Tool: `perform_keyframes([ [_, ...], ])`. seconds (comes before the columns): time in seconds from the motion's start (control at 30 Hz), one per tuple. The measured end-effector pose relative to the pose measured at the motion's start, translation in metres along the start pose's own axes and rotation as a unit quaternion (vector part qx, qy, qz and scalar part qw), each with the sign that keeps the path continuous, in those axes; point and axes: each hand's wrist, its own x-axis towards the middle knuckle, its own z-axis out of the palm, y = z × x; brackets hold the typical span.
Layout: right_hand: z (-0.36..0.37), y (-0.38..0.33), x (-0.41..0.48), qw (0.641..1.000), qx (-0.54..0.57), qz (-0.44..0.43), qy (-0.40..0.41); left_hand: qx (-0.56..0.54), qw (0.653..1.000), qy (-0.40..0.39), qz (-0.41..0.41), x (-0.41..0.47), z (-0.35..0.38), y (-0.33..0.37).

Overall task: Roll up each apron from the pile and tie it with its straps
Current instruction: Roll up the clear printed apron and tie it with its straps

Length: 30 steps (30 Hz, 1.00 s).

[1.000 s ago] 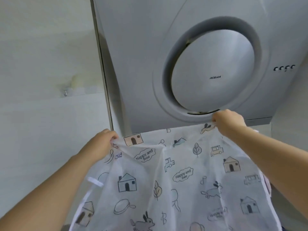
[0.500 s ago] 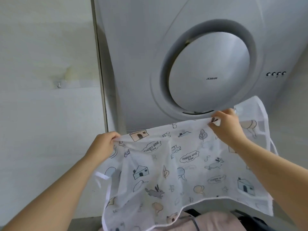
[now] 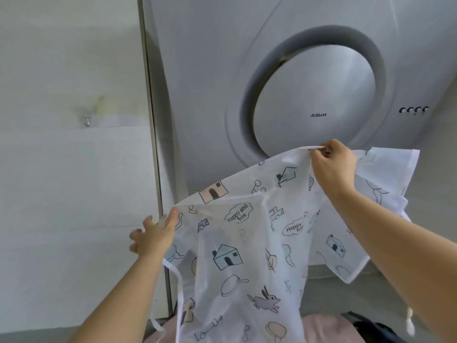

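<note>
Cloth of a pale pink lies lowest in our view, below the hanging fabric. Beside it at the right is a dark thing that we cannot make out. Above these we hold the apron up in the air, spread between our two hands. It is thin white fabric printed with houses, rabbits, leaves and little clouds reading "Happy and free". It hangs slanted, its top edge running from low at our left to high at our right. A white strap trails down from its left side, and a knotted white cord dangles by our right forearm.

Our right hand is the higher one. Its fingers are curled and pinch the top edge, and a flap of the apron spreads past it to the right. Our left hand is at the apron's left corner, fingers splayed, thumb against the fabric. Whether it grips the corner or merely touches it we cannot tell.

Behind the apron stands a grey range hood with a big round panel marked ROBAM and four small buttons to the panel's right. A metal strip runs down the hood's left side. Beyond it is the pale wall, where a small hook is fixed.
</note>
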Motion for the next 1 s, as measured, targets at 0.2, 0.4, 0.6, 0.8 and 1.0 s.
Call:
perform_keyframes([
  [0.2,0.0,0.011,0.001,0.999,-0.032,0.007,-0.008,-0.219,0.94,-0.258,-0.042,-0.011,0.005,-0.015],
  [0.4,-0.023,0.055,0.004,0.984,-0.177,0.023,-0.025,-0.268,0.953,-0.12,0.069,0.018,-0.02,-0.022],
  [0.6,-0.025,0.076,-0.01,0.934,-0.31,0.1,-0.147,-0.02,0.987,-0.018,0.159,0.018,-0.042,-0.019],
  [0.8,-0.039,0.081,-0.004,0.915,-0.349,0.116,-0.167,0.22,0.923,-0.162,0.27,0.015,-0.044,-0.025],
  [1.0,-0.047,0.099,0.002,0.908,-0.332,0.127,-0.222,0.212,0.9,-0.084,0.371,0.022,-0.042,-0.015],
])
